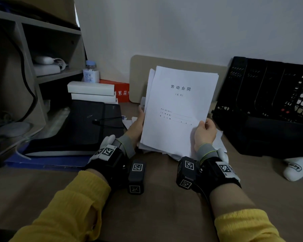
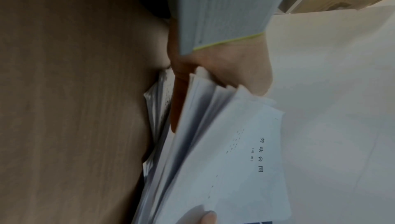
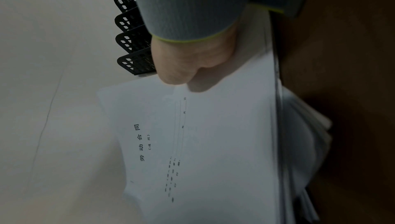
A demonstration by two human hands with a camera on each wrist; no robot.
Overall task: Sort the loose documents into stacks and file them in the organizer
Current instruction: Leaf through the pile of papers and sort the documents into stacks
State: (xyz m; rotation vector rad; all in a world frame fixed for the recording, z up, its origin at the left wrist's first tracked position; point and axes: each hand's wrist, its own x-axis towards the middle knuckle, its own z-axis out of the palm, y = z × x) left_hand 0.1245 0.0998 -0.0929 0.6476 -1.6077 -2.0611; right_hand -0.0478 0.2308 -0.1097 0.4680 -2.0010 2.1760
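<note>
A thick stack of white documents point(image 1: 177, 105) stands tilted upright over the wooden desk point(image 1: 147, 206), its top sheet a printed cover page. My left hand point(image 1: 137, 125) grips the stack's left edge, thumb in front. My right hand point(image 1: 204, 132) grips the lower right corner, thumb on the cover. The left wrist view shows the stack point(image 2: 224, 168) fanned slightly at the left hand point(image 2: 235, 68). The right wrist view shows the right hand's point(image 3: 188, 62) thumb pressing the cover point(image 3: 203, 143). More loose sheets point(image 1: 219, 140) lie under the stack. The black mesh organizer point(image 1: 269, 105) stands at the right.
A black expanding folder point(image 1: 84, 126) lies at the left on a blue folder point(image 1: 42, 161). White boxes point(image 1: 91, 92), a bottle point(image 1: 91, 72) and a red box point(image 1: 120, 90) sit behind it. A shelf unit point(image 1: 42, 58) fills the far left. A white sock point(image 1: 296, 168) lies at the right.
</note>
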